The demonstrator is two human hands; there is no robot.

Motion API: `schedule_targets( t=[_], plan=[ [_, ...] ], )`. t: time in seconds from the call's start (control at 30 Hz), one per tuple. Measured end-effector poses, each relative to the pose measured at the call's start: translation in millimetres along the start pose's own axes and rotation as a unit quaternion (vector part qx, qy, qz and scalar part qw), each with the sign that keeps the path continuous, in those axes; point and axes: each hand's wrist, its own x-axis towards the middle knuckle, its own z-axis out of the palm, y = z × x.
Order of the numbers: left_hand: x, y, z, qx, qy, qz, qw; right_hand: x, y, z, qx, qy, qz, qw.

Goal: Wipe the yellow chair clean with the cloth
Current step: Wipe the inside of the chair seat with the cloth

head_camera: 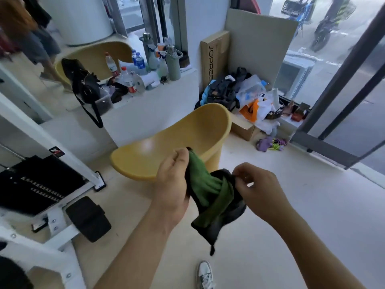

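Both hands are raised in the near centre, clear of the yellow chair (166, 140), which stands on the floor just beyond them. The left hand (173, 182) is clamped on the upper left edge of the green and black cloth (214, 197); the right hand (258, 190) pinches its upper right edge. The cloth hangs bunched between them, not touching the seat. A white ledge (145, 101) at far left carries bottles (129, 80) and a black bag (85, 84). A sneaker (205, 275) shows at the near edge.
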Motion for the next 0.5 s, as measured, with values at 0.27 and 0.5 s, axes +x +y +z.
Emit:
schedule_targets(
  t=[0.27, 0.5],
  plan=[
    [119, 86, 56, -0.166, -0.008, 0.032, 0.986, 134, 2, -11, 0.46, -0.116, 0.081, 0.877],
    [209, 128, 121, -0.152, -0.006, 0.105, 0.983, 267, -2, 27, 0.266, -0.372, -0.064, 0.887]
  ],
)
